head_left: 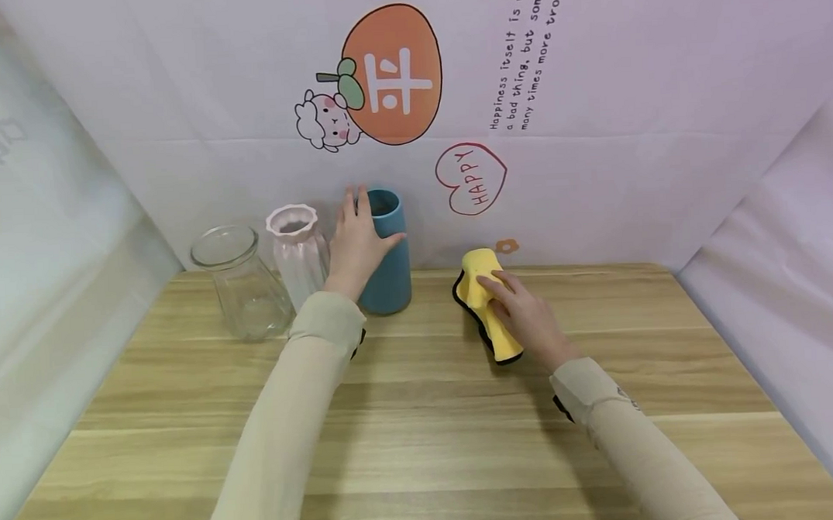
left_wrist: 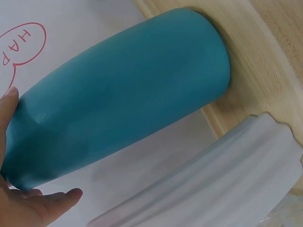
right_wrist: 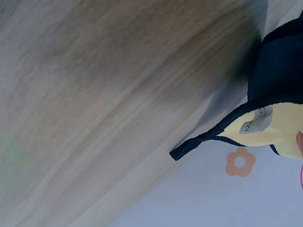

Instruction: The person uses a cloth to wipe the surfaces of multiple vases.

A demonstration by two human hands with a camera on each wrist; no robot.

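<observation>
A tall blue vase [head_left: 387,273] stands upright on the wooden table, close to the back wall. My left hand [head_left: 356,243] holds it near the rim, thumb on one side and fingers on the other; in the left wrist view the thumb [left_wrist: 8,106] touches the blue side. Just left of that hand is a pale pleated vase [head_left: 300,261], partly covered by the hand and sleeve. My right hand [head_left: 527,317] grips a yellow cloth [head_left: 483,276] with black edging, bunched up. In the right wrist view the cloth [right_wrist: 255,125] shows a printed tag and a dark part.
A clear glass vase [head_left: 251,298] stands at the far left, beside the pleated one. Behind the table [head_left: 424,430] hangs a white printed backdrop [head_left: 595,190], and white fabric hangs at both sides.
</observation>
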